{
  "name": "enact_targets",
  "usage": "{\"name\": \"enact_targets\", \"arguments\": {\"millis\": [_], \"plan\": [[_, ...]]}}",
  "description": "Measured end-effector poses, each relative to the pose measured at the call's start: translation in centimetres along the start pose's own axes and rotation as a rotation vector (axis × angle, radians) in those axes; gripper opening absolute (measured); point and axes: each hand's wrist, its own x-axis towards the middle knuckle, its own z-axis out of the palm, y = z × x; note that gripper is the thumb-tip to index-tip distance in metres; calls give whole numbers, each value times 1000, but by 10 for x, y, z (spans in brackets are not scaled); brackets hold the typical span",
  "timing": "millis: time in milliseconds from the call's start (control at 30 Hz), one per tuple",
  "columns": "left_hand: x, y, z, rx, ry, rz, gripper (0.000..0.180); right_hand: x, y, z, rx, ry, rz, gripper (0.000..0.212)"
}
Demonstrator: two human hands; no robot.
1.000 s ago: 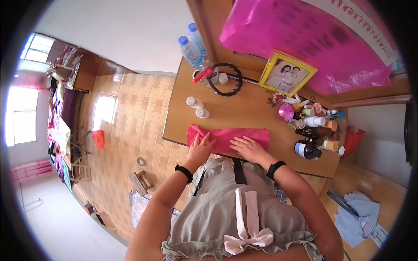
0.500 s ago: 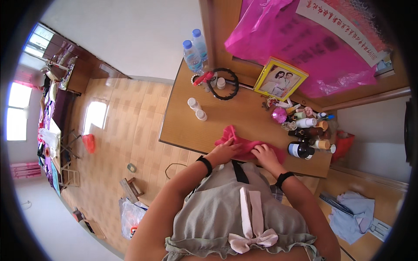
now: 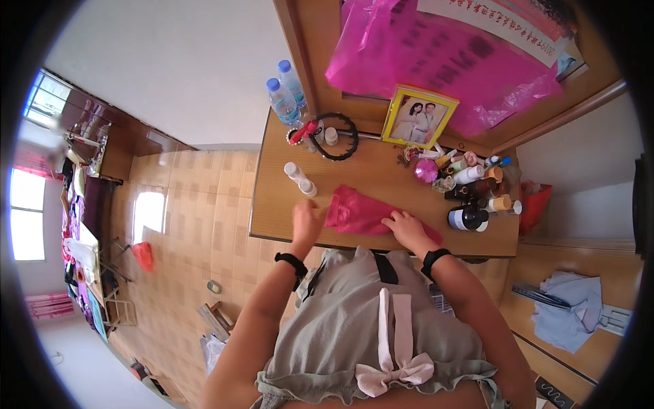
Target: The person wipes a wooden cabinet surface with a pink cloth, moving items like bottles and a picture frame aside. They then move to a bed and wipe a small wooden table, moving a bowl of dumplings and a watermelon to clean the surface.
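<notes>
A pink cloth (image 3: 361, 213) lies in a long flattened strip along the near edge of the wooden table (image 3: 276, 198). My right hand (image 3: 409, 230) rests on its near right part, fingers spread and the tips touching the fabric. To the left of the cloth, my left hand (image 3: 308, 221) is lifted off it and smeared by motion, so its fingers cannot be made out. Two small white bottles (image 3: 300, 178) stand just beyond my left hand. Each wrist wears a black band.
A dark bottle with a pale label (image 3: 469, 217) and several cosmetics crowd the table's right side. A yellow-framed photo (image 3: 419, 116) leans at the back. A black hoop headband (image 3: 353, 146) and two water bottles (image 3: 282, 102) occupy the far left. A pink plastic sheet (image 3: 436, 61) hangs behind.
My left hand has left the cloth and moved left. The cloth, bunched before, now lies flatter and straighter. My right hand stays on it. The view has shifted slightly.
</notes>
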Motion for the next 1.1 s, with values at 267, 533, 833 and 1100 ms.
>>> {"name": "enact_targets", "arguments": {"millis": [267, 533, 833, 1100], "plan": [[48, -47, 27, -346, 351, 77, 49, -34, 18, -1, 107, -21, 42, 23], [46, 3, 43, -621, -59, -14, 33, -58, 38, -38, 681, 47, 199, 31], [43, 90, 108, -369, -489, 487, 35, -14, -6, -166, 219, 620, 5, 19], [40, 89, 137, 900, -453, 827, 40, 22, -8, -44, 657, 379, 18, 37]]}}
